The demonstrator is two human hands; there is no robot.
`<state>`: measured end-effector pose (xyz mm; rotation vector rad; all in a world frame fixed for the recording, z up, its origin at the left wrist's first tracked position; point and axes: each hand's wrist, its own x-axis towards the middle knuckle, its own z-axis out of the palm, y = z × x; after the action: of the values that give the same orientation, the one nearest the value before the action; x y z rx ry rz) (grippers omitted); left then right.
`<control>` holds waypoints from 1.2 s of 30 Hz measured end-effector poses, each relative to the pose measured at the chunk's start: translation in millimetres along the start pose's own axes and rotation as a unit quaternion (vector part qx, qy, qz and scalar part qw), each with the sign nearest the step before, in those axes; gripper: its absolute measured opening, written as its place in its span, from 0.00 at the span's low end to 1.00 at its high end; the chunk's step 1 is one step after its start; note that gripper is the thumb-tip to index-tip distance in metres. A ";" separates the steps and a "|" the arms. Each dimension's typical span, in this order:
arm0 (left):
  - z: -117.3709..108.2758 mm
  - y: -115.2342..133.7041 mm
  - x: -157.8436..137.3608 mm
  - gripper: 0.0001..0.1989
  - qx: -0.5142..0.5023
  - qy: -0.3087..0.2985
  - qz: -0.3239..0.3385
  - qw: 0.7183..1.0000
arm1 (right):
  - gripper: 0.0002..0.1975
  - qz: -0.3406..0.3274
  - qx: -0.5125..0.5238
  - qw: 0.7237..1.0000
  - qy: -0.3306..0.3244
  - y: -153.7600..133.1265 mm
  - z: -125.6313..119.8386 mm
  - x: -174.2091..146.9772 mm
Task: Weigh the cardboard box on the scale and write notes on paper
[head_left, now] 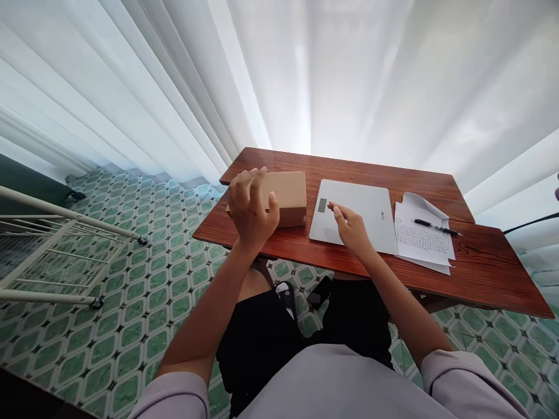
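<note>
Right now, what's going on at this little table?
A seated person grips a cardboard box with the left hand at the wooden table's left end. The right hand rests fingertips on a flat grey scale beside its display. A pen lies on handwritten papers to the right.

Left hand [250, 210] grips cardboard box [288, 195]; right hand [351, 228] on scale [367, 212]

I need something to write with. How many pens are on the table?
1. The pen lies on the written paper sheets at the right side of the wooden table, beyond the scale.
</note>
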<state>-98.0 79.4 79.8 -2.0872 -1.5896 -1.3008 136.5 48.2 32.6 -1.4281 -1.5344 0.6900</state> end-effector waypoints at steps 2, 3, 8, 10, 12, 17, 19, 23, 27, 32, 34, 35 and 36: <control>4.7 20.1 6.6 0.26 -0.011 -0.011 0.034 0.999 | 0.25 -0.003 -0.007 1.000 0.010 0.5 -15.1 -5.2; 7.7 29.9 8.8 0.26 -0.020 -0.014 0.054 0.998 | 0.24 -0.006 -0.010 1.000 0.016 1.2 -22.5 -8.0; 26.7 77.6 8.5 0.25 -0.028 -0.031 0.171 0.984 | 0.22 -0.027 -0.047 0.997 0.061 12.1 -59.7 -21.8; 35.2 96.0 3.9 0.25 -0.022 -0.022 0.235 0.972 | 0.22 -0.027 -0.067 0.994 0.080 19.6 -75.3 -26.2; 44.1 114.0 -3.0 0.27 -0.047 -0.006 0.299 0.953 | 0.21 -0.024 -0.086 0.991 0.102 28.0 -91.5 -30.1; 69.7 153.8 -29.5 0.27 -0.100 -0.025 0.413 0.905 | 0.20 -0.009 -0.123 0.981 0.152 53.4 -130.6 -38.8; 81.4 166.8 -41.9 0.24 -0.103 -0.035 0.449 0.887 | 0.20 0.007 -0.125 0.978 0.168 66.1 -142.9 -42.4; 104.7 188.4 -63.7 0.20 -0.139 -0.051 0.516 0.844 | 0.21 0.029 -0.128 0.971 0.199 91.8 -158.4 -51.3; 126.2 206.4 -80.5 0.18 -0.171 -0.069 0.565 0.805 | 0.21 0.024 -0.161 0.961 0.222 110.6 -167.8 -60.5; 149.9 226.1 -99.4 0.17 -0.150 -0.152 0.626 0.750 | 0.20 0.005 -0.280 0.934 0.223 134.0 -192.9 -65.0; 157.3 233.7 -105.4 0.18 -0.145 -0.176 0.643 0.731 | 0.20 0.011 -0.348 0.912 0.216 146.6 -207.8 -65.4; 160.3 237.5 -107.7 0.18 -0.145 -0.180 0.647 0.726 | 0.20 0.019 -0.378 0.901 0.211 153.2 -215.3 -65.6; 162.7 241.2 -109.5 0.18 -0.146 -0.179 0.649 0.725 | 0.21 0.028 -0.405 0.891 0.203 159.5 -222.3 -65.8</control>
<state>189.4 12.9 -18.3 -2.7334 0.3244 -0.5793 402.0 -26.1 -23.8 -2.0612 -1.4934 -0.2870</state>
